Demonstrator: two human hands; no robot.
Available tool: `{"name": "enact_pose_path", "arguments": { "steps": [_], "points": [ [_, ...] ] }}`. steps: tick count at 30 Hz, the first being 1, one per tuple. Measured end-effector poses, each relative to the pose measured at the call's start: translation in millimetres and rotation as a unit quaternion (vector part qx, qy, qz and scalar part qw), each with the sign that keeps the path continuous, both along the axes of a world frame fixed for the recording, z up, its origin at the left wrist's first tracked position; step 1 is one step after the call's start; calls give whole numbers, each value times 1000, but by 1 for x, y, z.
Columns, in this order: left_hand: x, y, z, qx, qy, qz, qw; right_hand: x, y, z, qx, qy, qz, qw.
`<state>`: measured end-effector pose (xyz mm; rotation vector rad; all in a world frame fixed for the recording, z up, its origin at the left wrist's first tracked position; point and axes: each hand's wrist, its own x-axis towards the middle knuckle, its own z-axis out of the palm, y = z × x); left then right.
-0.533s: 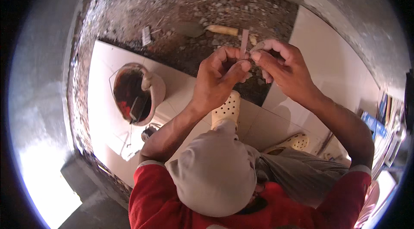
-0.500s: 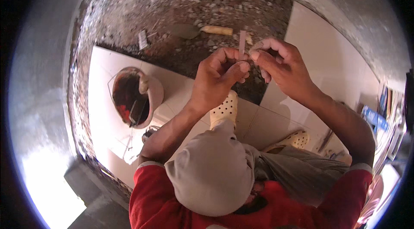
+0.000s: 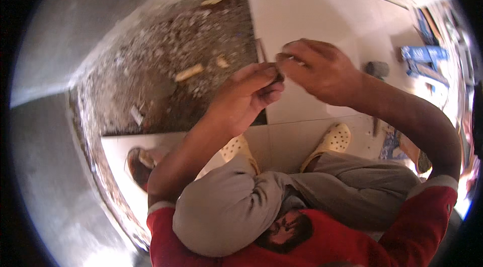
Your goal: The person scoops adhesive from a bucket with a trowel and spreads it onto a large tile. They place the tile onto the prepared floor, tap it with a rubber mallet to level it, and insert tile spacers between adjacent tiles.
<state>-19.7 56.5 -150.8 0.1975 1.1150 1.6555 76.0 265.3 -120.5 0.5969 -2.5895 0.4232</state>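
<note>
At nine o'clock a bowl (image 3: 138, 164) sits on a white tile (image 3: 118, 147), below the bare rubble floor (image 3: 166, 65). Near centre the left hand (image 3: 245, 97) has its grip pinched on a small dark piece (image 3: 277, 77), fingertips meeting those of the right hand (image 3: 318, 71), whose grip looks curled, though what it holds cannot be told. A hammer (image 3: 377, 69) lies at three o'clock.

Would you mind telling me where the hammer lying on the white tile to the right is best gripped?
Grip the hammer by its handle, probably low on the shaft, coming from above. It lies flat on the white tile, dark head away from the person, handle running toward them; much of the shaft is hidden behind the right forearm.
</note>
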Motion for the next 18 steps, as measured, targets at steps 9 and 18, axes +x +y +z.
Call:
{"name": "enact_pose_path", "arguments": {
  "steps": [9, 18],
  "points": [
    [23, 37, 11, -53, -137, 4, 989, 50, 13, -27, -47, 17, -87, 995],
    [39, 67, 26, -187, 226, -108, 950, 80, 24, -44, -179, 9, -126, 976]
  ]
}}
